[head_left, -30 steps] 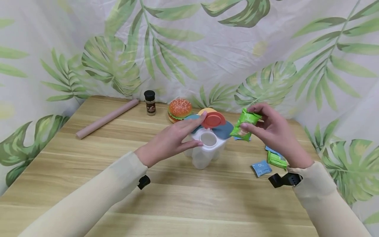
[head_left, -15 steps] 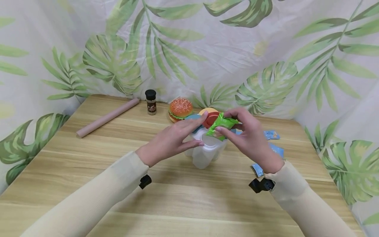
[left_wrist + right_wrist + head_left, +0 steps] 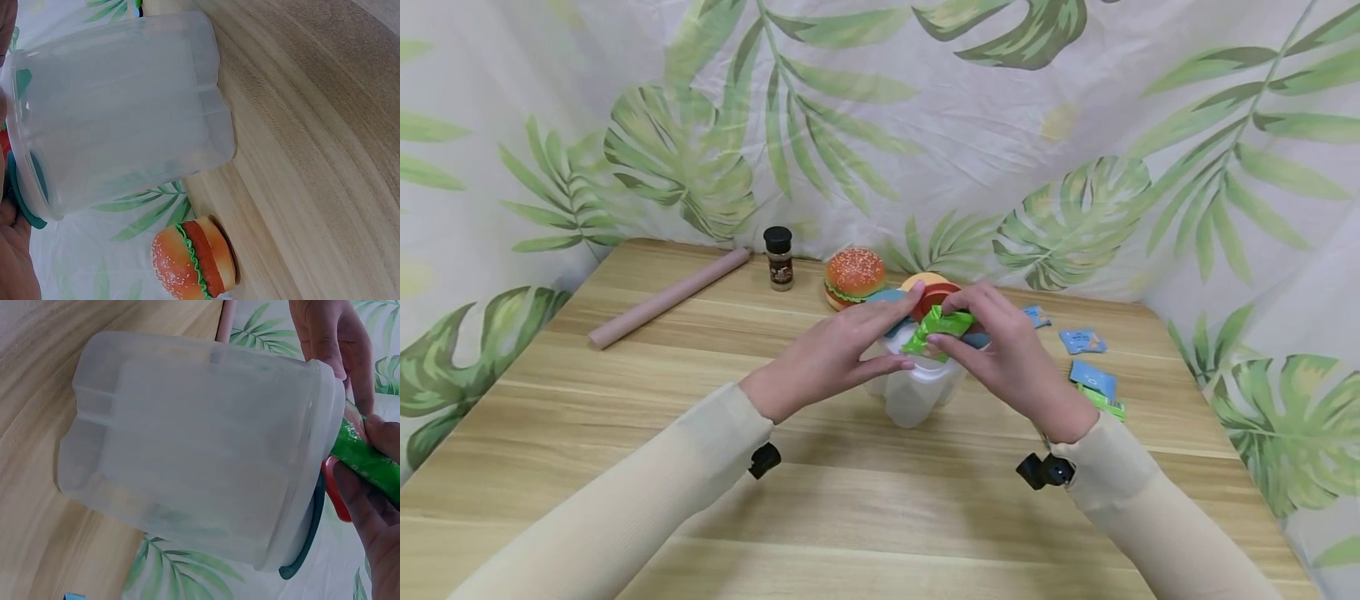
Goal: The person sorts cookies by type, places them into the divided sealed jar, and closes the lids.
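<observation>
A translucent, lobed storage container (image 3: 910, 400) with a white top (image 3: 325, 419) stands upright on the wooden table. Its coloured flaps include a raised red one (image 3: 931, 302) and a blue-green one (image 3: 24, 194). My left hand (image 3: 842, 354) rests across the top, index finger along the red flap, thumb at the rim of the round opening. My right hand (image 3: 1011, 358) pinches a small green snack packet (image 3: 943, 327) between thumb and fingers, directly over that opening. From the head view the packet and hand cover most of the opening; its lower tip is right at the rim.
To the right lie several blue packets (image 3: 1082, 341) and another green packet (image 3: 1101, 402). A toy hamburger (image 3: 854, 279) sits behind the container, with a black-capped spice jar (image 3: 779, 260) and a pinkish roll (image 3: 670, 298) to the left. Leaf-printed cloth (image 3: 820, 117) hangs behind the table.
My right hand has carried the green packet left from beside the container to over its opening, uncovering packets on the right. My left hand has stayed on the top.
</observation>
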Motion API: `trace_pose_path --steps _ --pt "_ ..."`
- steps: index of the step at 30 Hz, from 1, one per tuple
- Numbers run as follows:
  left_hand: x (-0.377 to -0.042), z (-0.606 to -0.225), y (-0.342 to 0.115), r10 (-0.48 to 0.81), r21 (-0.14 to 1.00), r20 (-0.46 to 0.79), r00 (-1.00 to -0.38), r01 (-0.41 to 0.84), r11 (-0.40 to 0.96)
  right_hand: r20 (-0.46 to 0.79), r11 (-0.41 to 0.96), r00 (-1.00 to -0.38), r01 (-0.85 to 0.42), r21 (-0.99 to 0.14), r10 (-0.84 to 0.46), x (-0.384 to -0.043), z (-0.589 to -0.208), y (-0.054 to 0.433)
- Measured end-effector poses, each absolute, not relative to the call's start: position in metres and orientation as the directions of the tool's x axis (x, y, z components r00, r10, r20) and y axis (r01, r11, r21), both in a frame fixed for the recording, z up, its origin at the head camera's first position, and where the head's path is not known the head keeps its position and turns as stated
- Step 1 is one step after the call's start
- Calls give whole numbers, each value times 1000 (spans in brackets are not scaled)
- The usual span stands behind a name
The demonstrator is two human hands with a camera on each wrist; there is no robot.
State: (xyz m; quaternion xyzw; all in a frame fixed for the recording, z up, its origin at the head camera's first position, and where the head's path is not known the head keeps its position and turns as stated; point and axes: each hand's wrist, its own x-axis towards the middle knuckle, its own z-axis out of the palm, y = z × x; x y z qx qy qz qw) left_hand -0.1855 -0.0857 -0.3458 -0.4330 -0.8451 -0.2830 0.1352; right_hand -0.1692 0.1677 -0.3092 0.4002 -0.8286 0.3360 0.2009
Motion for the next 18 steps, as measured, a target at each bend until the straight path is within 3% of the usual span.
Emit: trace_pose_path --steps 11,18 --pt "-185 -345 -86 659 371 460 -595 803 466 543 496 -605 -793 -353 -582 -166 -308 170" --pt "-184 -346 -86 653 369 470 -594 804 466 522 489 -573 -817 -305 -632 -165 -310 167"
